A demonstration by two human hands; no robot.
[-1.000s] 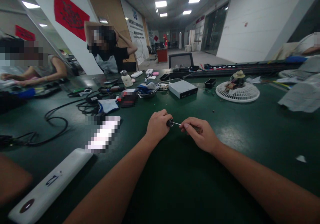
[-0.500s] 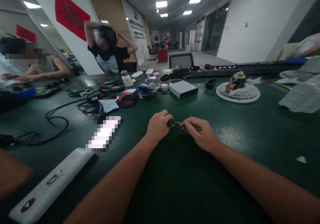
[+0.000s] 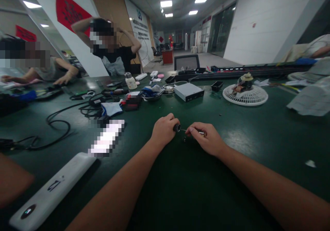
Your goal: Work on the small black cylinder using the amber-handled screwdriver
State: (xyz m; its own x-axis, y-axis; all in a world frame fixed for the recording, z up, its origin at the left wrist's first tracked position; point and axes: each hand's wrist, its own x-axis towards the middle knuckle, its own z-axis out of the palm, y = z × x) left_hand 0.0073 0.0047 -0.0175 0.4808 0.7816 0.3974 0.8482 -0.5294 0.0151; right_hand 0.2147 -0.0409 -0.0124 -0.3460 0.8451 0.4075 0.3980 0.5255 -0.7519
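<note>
My left hand (image 3: 164,130) is closed around a small dark cylindrical part (image 3: 177,127), whose round open end points to the right. Most of that part is hidden by my fingers. Facing it, my right hand (image 3: 205,138) grips a slim screwdriver (image 3: 203,134) with a thin metal shaft pointing left toward the cylinder's open end. Whether the tip touches the cylinder I cannot tell. Just below the shaft shows a tiny shiny bit (image 3: 184,139), too small to name. Both hands are just above the dark green table (image 3: 165,189).
A grey disc drive (image 3: 189,92) lies beyond my hands, with a white fan grille and motor (image 3: 245,95) to its right. On the left are a lit phone (image 3: 108,137), a long white device (image 3: 53,191) and black cables (image 3: 60,121). Two people sit across the table.
My right hand has shifted slightly and the screwdriver's shaft sits a little lower. The tiny shiny bit now shows beneath it. Across the table, one person has turned their head and another has reached out an arm.
</note>
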